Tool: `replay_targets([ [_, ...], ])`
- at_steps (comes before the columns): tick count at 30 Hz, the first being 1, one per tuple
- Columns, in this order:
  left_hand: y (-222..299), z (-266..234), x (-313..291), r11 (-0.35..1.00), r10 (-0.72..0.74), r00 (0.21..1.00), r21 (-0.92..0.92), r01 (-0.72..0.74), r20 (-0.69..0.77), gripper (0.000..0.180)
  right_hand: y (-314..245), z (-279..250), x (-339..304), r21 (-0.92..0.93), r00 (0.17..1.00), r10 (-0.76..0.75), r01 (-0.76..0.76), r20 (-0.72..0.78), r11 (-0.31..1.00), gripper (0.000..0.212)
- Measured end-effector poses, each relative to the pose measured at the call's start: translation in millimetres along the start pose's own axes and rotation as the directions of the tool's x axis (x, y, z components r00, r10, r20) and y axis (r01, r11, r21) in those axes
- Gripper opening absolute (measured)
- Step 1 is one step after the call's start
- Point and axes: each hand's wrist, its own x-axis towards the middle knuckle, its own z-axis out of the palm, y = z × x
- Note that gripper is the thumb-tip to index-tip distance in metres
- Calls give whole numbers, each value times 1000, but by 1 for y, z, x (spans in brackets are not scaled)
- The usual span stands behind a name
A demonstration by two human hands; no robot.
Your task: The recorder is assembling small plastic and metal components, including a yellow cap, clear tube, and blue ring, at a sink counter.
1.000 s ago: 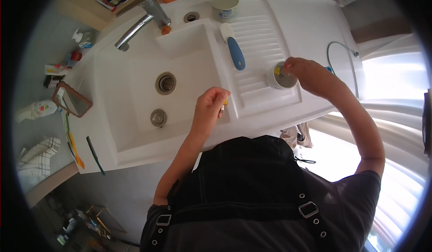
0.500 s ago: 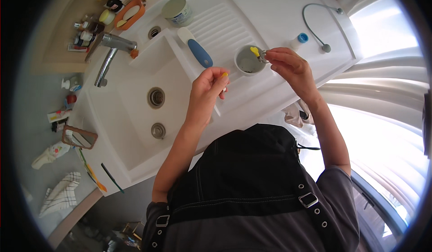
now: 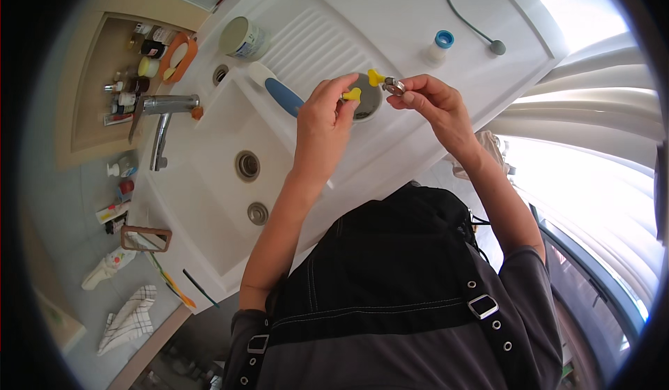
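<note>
My right hand (image 3: 437, 108) pinches a small metal hose clamp (image 3: 395, 86) with a yellow thumb key (image 3: 375, 78) pointing left. It is held above a white cup (image 3: 377, 114) that stands on the counter, with some liquid and dark bits inside. At the cup's left, my left hand (image 3: 323, 121) closes thumb and fingers on a small piece with a matching yellow key (image 3: 353, 94); the rest of that piece is hidden by the fingers. The two yellow keys are close but apart. Behind my left hand lies a blue-and-white handled tool (image 3: 280, 96), partly covered.
To the left is the white sink (image 3: 209, 181) with a chrome faucet (image 3: 162, 104). A pale tub (image 3: 242, 39) stands by the ribbed drainboard (image 3: 300, 31). At the far right are a blue-capped bottle (image 3: 442, 41) and a grey cord (image 3: 449, 0) with round ends.
My left hand has risen and turned, showing more of its yellow key. My right hand has shifted left and lower in the view, nearer to the left. The whole view has swung slightly.
</note>
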Motion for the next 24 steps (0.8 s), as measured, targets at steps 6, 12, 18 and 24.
replay_targets([
  [6,3,7,10,941,148,986,295,-164,76,25,-2,-4,-3,233,996,84,-83,8,969,22],
  [12,5,2,10,958,139,989,246,-145,42,20,-7,-2,-6,269,995,97,-97,13,958,23],
  [18,8,-4,4,994,21,999,-111,-18,31,22,-14,7,-9,245,992,125,-127,25,961,25],
  [24,15,-2,-8,827,-86,951,-511,234,296,32,-18,16,-14,295,983,159,-180,95,938,25],
])
